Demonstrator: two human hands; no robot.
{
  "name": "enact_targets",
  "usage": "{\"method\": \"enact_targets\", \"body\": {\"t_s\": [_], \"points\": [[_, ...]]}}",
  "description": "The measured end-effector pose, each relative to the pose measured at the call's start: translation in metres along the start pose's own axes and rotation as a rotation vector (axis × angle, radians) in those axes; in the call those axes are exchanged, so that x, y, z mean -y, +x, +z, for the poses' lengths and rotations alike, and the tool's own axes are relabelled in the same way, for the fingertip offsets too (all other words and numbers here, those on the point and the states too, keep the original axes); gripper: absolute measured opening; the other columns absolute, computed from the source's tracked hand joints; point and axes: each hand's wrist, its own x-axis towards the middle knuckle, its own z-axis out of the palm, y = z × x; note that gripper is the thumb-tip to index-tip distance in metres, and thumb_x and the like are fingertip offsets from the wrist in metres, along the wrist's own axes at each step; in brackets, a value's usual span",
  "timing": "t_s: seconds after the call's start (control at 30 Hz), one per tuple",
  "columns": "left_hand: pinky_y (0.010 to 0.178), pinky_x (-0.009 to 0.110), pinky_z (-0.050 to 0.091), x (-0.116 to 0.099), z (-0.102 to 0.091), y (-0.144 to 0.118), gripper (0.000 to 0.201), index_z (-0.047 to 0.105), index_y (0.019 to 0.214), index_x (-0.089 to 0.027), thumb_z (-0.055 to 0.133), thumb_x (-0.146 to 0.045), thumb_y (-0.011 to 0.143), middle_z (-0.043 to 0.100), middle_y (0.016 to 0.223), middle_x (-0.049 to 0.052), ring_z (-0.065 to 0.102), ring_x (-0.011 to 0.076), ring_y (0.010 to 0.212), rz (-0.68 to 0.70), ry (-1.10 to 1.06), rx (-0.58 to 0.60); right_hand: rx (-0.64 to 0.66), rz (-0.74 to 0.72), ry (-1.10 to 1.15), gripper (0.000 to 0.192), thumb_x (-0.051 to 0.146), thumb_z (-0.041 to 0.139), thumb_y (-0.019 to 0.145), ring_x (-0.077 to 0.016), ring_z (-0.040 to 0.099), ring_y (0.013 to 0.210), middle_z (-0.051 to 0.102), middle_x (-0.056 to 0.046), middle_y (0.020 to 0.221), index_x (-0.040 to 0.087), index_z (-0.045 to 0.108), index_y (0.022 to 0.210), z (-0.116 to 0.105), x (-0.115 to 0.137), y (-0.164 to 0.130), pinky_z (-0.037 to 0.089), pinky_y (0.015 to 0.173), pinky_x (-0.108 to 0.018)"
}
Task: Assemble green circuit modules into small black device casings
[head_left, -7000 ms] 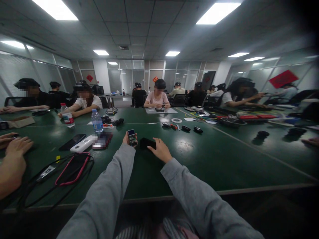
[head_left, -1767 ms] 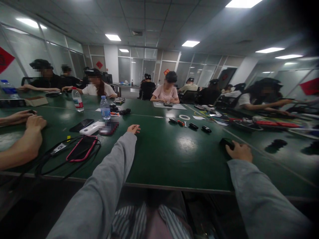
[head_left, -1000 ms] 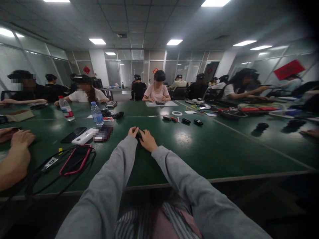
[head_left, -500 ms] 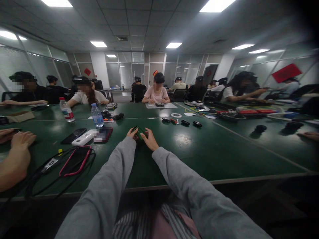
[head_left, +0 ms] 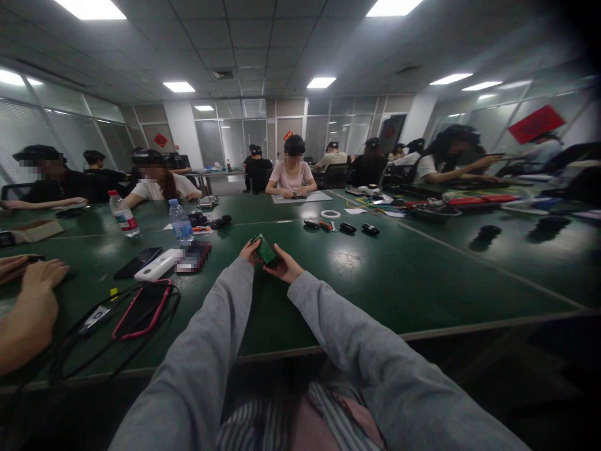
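Observation:
Between my two hands, above the green table, is a small rectangular green circuit board [head_left: 266, 250] with dark edges. Its green face is tilted up toward me. My left hand [head_left: 249, 250] grips its left edge, thumb in front. My right hand [head_left: 286, 265] holds the lower right side, with the thumb along the edge and the other fingers partly hidden beneath. Fine detail on the board is too small to make out.
Left of my arms lie a pink-rimmed phone case [head_left: 143, 308] with a black cord, a white device [head_left: 158, 265] and a black phone [head_left: 138, 263]. Two bottles stand behind, the nearer a water bottle [head_left: 181, 222]. Ahead lie dark tools [head_left: 347, 228] and a white ring [head_left: 331, 214]. A co-worker's hand [head_left: 44, 272] rests far left.
The board has turned so that more of its green face shows. My right fingers have moved from over its top to its lower right side. The view has shifted slightly.

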Motion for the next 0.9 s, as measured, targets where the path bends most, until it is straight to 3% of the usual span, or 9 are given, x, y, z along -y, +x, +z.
{"method": "enact_targets", "body": {"t_s": [0.2,0.37,0.5,0.7,0.9], "points": [[0.076,0.03,0.055,0.023,0.022,0.007,0.042,0.063,0.101,-0.009,0.071,-0.039,0.074,0.069,0.088,0.012,0.067,0.0188,0.079,0.024,-0.159,-0.071,-0.072,-0.128,0.006,0.036,0.037,0.062,0.082,-0.0161,0.063,0.085,0.061,0.0,0.099,0.032,0.044,0.112,-0.007,-0.001,0.007,0.059,0.064,-0.036],[0.077,0.033,0.055,0.033,0.035,0.002,0.052,0.062,0.106,-0.009,0.056,-0.055,0.082,0.069,0.092,0.014,0.068,0.0217,0.085,-0.052,-0.174,-0.032,-0.172,-0.256,-0.118,0.047,0.04,0.067,0.076,-0.0162,0.062,0.079,0.059,0.002,0.094,0.035,0.039,0.114,-0.015,-0.001,0.016,0.058,0.06,-0.036],[0.075,0.035,0.055,0.032,0.035,0.002,0.051,0.061,0.11,-0.01,0.052,-0.054,0.085,0.07,0.086,0.013,0.068,0.0218,0.082,-0.087,-0.159,-0.053,-0.187,-0.299,-0.173,0.055,0.044,0.069,0.072,-0.016,0.062,0.074,0.059,0.003,0.09,0.035,0.037,0.115,-0.02,-0.003,0.019,0.057,0.058,-0.035],[0.078,0.034,0.055,0.04,0.029,0.004,0.051,0.061,0.109,-0.012,0.068,-0.049,0.074,0.069,0.088,0.012,0.068,0.0212,0.081,0.026,-0.089,-0.113,-0.177,-0.302,-0.249,0.057,0.046,0.07,0.069,-0.0158,0.061,0.069,0.06,0.003,0.083,0.033,0.037,0.114,-0.017,-0.007,0.018,0.055,0.054,-0.032],[0.081,0.034,0.055,0.043,0.025,0.003,0.036,0.061,0.109,-0.015,0.068,-0.033,0.078,0.068,0.095,0.012,0.068,0.0198,0.085,0.071,-0.061,-0.071,-0.188,-0.317,-0.28,0.059,0.047,0.07,0.068,-0.0158,0.061,0.069,0.058,0.003,0.081,0.032,0.038,0.115,-0.015,-0.007,0.016,0.053,0.053,-0.029]]}}
